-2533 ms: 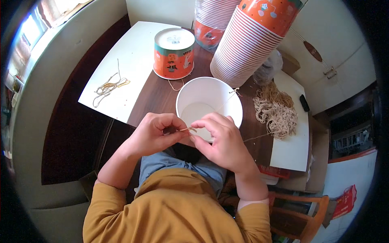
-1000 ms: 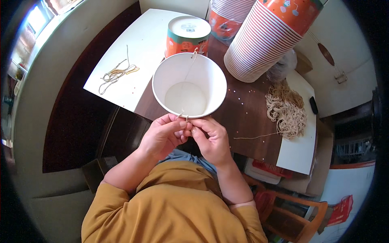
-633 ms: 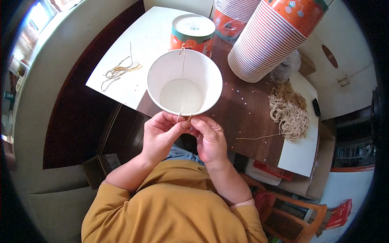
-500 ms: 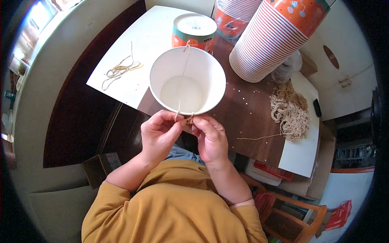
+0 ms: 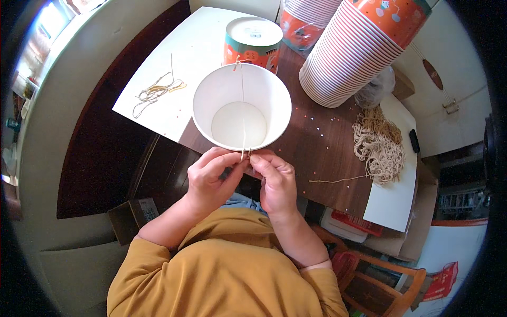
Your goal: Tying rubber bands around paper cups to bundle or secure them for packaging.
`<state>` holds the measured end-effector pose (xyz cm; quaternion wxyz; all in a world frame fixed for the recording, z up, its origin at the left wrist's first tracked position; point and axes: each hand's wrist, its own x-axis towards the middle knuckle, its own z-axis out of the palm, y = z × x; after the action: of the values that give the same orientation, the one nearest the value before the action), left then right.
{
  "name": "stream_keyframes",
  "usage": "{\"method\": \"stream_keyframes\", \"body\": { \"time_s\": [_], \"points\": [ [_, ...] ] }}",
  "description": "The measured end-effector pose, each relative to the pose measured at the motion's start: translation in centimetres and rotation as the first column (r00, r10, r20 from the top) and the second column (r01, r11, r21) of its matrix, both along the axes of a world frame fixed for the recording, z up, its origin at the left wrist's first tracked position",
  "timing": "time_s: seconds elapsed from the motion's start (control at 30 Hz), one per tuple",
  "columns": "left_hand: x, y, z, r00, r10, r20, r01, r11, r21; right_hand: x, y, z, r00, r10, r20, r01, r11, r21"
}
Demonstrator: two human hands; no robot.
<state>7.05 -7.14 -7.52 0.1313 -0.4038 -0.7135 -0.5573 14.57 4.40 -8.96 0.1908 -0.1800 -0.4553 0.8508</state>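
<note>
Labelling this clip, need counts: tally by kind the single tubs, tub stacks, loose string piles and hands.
Single tubs: 2 (open tub, upturned tub)
Tub stacks: 2 (leaning stack, rear stack)
String piles: 2 (left pile, right pile)
Hands: 2 (left hand, right hand)
Total: 8

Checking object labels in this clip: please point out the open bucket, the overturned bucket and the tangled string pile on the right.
Open bucket (image 5: 257, 88): head view, far inner wall.
Overturned bucket (image 5: 252, 40): head view, its white base.
Tangled string pile (image 5: 378, 149): head view, middle of the strands.
</note>
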Motion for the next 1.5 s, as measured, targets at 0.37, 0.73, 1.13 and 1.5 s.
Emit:
{"method": "stream_keyframes", "body": {
  "time_s": [0.37, 0.73, 1.13, 1.5],
  "points": [
    [-0.2, -0.5, 0.6, 1.000, -0.007, 0.019, 0.008, 0.999, -0.053, -0.9, 0.9, -0.6, 0.984, 0.179, 0.006, -0.175, 0.965, -0.194],
    [-0.5, -2.4, 1.6, 0.897, -0.090, 0.432, 0.122, 0.992, -0.046, -1.2, 1.9, 1.7, 0.976, 0.171, 0.132, -0.162, 0.984, -0.078],
    [-2.6, -1.7, 3.0, 0.991, -0.076, 0.106, 0.078, 0.997, -0.013, -0.4, 1.5, 3.0, 0.929, -0.334, -0.162, 0.197, 0.074, 0.978],
    [-2.4, -1.3, 6.1, 0.958, -0.183, 0.221, 0.165, 0.982, 0.097, -3.4, 0.4, 3.6, 0.902, -0.039, -0.430, 0.430, 0.172, 0.887]
  ]
}}
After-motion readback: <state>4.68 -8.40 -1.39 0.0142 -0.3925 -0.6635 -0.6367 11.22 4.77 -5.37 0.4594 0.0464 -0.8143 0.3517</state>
